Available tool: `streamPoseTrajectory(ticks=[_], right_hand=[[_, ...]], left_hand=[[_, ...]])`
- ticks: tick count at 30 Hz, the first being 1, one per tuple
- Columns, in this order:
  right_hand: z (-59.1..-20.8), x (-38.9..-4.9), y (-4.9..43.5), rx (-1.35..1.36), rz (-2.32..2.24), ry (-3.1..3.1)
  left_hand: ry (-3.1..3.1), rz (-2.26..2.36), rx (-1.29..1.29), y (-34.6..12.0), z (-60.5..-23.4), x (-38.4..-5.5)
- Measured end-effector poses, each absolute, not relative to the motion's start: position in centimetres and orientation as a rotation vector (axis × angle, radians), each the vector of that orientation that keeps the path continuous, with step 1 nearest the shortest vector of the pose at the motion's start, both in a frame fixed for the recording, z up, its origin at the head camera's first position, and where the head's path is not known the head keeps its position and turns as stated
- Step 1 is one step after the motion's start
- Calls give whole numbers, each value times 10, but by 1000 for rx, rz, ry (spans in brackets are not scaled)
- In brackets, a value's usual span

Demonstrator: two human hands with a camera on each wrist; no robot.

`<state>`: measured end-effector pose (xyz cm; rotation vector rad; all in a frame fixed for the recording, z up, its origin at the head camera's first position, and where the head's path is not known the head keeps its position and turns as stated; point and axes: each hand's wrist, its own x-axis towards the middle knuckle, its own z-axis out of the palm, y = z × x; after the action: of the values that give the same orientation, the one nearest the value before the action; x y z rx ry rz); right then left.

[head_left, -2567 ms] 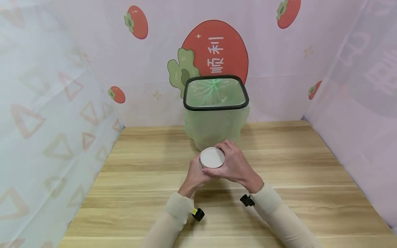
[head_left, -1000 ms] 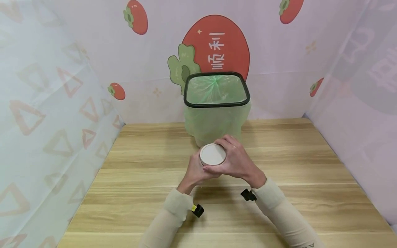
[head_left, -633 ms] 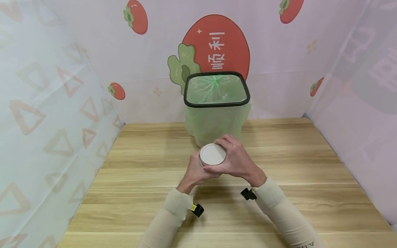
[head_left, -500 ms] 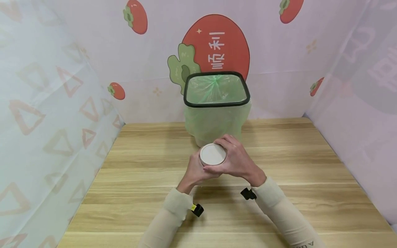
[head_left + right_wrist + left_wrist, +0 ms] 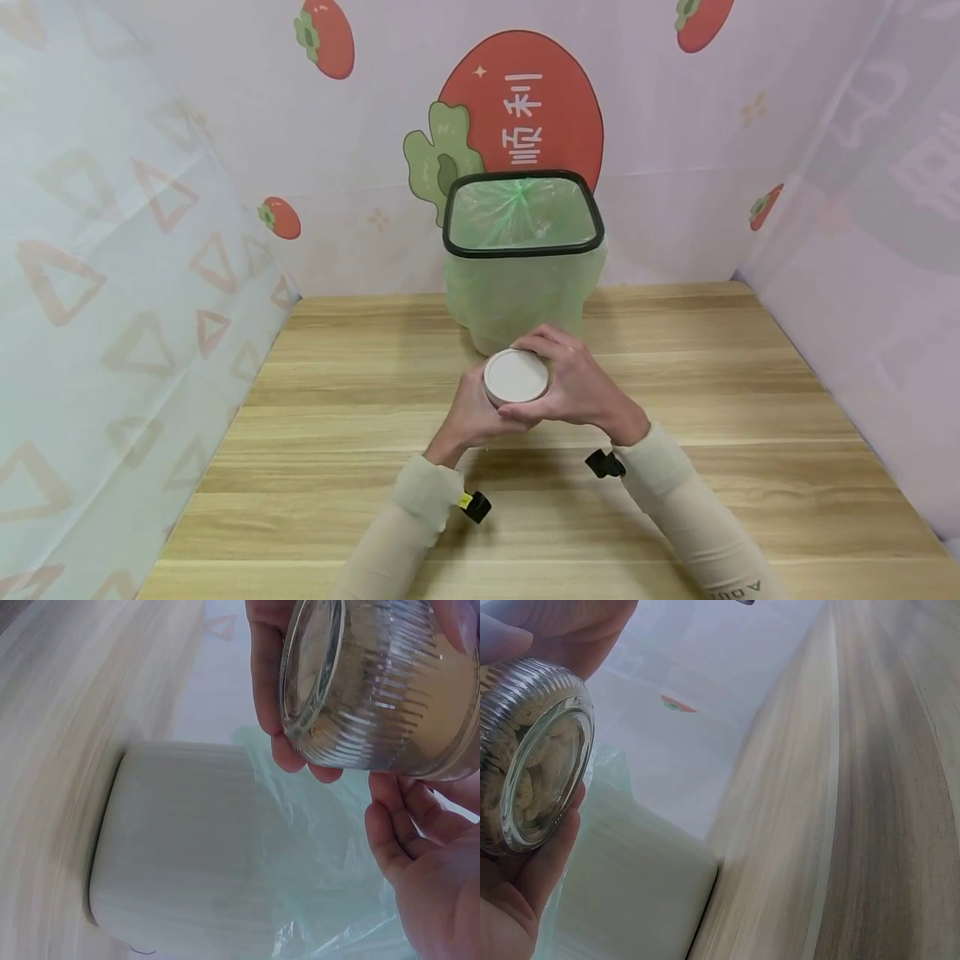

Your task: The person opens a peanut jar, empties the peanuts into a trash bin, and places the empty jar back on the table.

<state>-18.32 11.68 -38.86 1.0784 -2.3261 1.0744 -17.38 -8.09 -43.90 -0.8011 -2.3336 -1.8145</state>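
Note:
Between the two hands is a ribbed glass jar (image 5: pixel 544 761) with a round white lid (image 5: pixel 516 377), which faces up toward the head camera. Pale, lumpy pieces show through its clear base in the left wrist view. My left hand (image 5: pixel 474 412) grips the jar's glass body from the left and below. Curled round the lid's edge from the right is my right hand (image 5: pixel 576 382), its thumb on the near side. In the right wrist view the jar is off the table, with left-hand fingers (image 5: pixel 268 690) along its glass.
Just beyond the hands stands a bin (image 5: pixel 180 840) with a black rim (image 5: pixel 525 252) and a thin green bag (image 5: pixel 517 296) lining it and hanging over its sides. Under everything is a wood-grain table (image 5: pixel 337 417). Printed cloth walls (image 5: pixel 360 167) rise at the back and both sides.
The right hand and lid have shifted slightly to the right, and the right hand has turned a little at the lid. The left hand keeps its hold. The head view has tilted slightly down.

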Motion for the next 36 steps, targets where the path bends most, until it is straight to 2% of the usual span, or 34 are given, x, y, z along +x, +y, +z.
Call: streamPoseTrajectory(ticks=[23, 36], right_hand=[[-382, -186, 129, 1280, 1063, -2398], [-377, -176, 130, 1110, 1010, -2433]], left_hand=[[-2356, -1833, -856, -80, -440, -171], [-2310, -1786, -843, -79, -440, -174]])
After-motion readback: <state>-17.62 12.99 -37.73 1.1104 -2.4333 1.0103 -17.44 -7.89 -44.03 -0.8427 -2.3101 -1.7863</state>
